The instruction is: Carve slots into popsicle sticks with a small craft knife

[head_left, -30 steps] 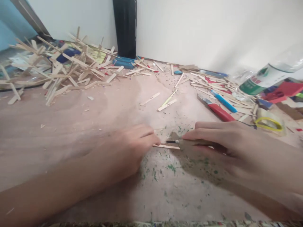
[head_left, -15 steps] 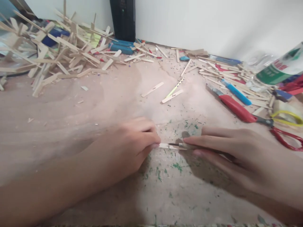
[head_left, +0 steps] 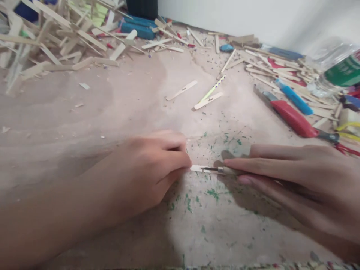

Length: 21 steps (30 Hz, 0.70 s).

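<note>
My left hand (head_left: 160, 167) is closed, pinching one end of a pale wooden craft stick (head_left: 197, 168) against the tabletop (head_left: 135, 232). In my right hand (head_left: 287, 176) lies a slim carving tool (head_left: 230, 171) with a wooden handle, a metal collar and a thin dark blade. The blade rests on or just over the stick, beside a small dark mark on it. Green shavings (head_left: 213, 194) are scattered around. Beyond the hands lie a craft stick with a slot (head_left: 184, 89), another slotted stick (head_left: 208, 101) and a yellow-green patterned strip (head_left: 212, 90).
A heap of craft sticks (head_left: 64, 37) fills the back left, near a blue object (head_left: 137, 28). To the right lie a red-handled cutter (head_left: 294, 118), a light-blue tube-like piece (head_left: 294, 96), more loose sticks (head_left: 281, 71) and a plastic bottle (head_left: 340, 73).
The view has tipped downward, so the background sits higher. Both hands keep their grips, and the blade stays at the craft stick, with the dark mark beside it now plainer.
</note>
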Tool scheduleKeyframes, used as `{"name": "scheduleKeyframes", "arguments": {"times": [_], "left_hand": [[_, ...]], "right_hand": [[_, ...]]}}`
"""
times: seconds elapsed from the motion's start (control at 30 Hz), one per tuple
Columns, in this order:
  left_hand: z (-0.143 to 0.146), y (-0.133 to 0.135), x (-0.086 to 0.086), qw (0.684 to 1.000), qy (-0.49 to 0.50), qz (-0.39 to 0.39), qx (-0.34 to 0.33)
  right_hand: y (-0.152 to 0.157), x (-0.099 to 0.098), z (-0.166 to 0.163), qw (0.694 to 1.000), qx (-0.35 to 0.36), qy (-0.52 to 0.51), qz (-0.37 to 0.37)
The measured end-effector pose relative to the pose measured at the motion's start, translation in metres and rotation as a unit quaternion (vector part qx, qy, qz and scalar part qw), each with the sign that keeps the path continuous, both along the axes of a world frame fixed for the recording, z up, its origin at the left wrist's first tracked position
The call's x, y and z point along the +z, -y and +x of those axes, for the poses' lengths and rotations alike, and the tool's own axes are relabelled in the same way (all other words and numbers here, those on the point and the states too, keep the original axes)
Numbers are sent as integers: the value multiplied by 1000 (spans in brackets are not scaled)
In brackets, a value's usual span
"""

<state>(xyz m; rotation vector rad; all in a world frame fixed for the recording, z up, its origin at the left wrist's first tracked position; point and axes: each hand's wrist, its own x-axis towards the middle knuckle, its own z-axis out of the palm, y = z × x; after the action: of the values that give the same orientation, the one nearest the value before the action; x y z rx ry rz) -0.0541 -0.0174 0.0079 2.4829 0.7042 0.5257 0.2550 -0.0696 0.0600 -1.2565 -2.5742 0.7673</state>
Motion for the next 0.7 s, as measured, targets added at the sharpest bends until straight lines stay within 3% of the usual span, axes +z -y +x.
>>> {"name": "scheduleKeyframes", "arguments": {"times": [0.23, 0.43, 0.6, 0.7], "left_hand": [[1, 0, 7, 1000, -20, 18, -3], [5, 3, 3, 999, -9, 30, 25], [6, 6, -2, 999, -2, 38, 34], [8, 6, -4, 999, 6, 33, 31]], "right_hand": [[-1, -5, -3, 1000, 8, -17, 6], [3, -8, -6, 1000, 3, -21, -8], [1, -10, -11, 997, -60, -36, -40], [-2, -9, -15, 984, -130, -61, -108]]}}
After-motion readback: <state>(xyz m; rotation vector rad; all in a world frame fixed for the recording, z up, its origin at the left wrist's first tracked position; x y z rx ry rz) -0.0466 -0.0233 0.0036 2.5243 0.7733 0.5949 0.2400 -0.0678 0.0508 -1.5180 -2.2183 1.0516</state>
